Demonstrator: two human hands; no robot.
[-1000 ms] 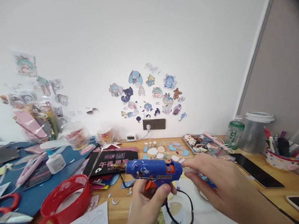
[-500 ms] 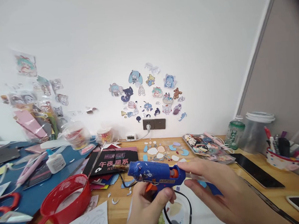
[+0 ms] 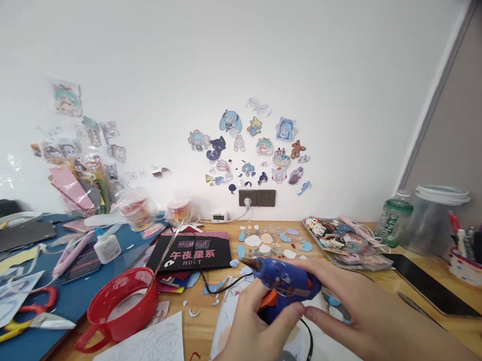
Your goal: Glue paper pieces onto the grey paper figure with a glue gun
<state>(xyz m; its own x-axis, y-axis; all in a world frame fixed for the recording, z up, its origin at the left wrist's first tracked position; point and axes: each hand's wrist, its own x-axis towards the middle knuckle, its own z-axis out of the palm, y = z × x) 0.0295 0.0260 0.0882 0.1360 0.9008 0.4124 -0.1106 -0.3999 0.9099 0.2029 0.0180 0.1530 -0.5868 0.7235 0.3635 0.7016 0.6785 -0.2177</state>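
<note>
- Bench [image 3: 394, 280]: wooden top, crowded with craft stuff; blue mat [image 3: 49, 317] covers its left part.
- Red bowl [image 3: 122, 307] sits at the mat's edge, handle toward me; white drawing sheet [image 3: 141, 355] lies just in front of it.
- Black booklet [image 3: 190, 251] lies flat mid-bench, small cut paper shapes [image 3: 269, 241] spread beside it near the wall socket [image 3: 257, 197].
- My left hand [image 3: 250, 332] is wrapped around the grip of the glue gun [image 3: 286, 281], clenched on it, a finger at the orange trigger.
- My right hand [image 3: 355, 309] comes in from the right, fingertips on the gun's rear end; I can't tell if it pinches a glue stick there, that part is hidden.
- The glue gun is held just above the bench centre, over white paper, nozzle [image 3: 246, 262] pointing left and away from me, black cord [image 3: 219, 288] trailing across the bench.
- Progress, my read: gun is in hand and being set up at the back; no fresh glue visible on any piece, so gluing the cut shapes looks still to be done.
- White glue bottle [image 3: 106, 246] stands untouched on the mat.
</note>
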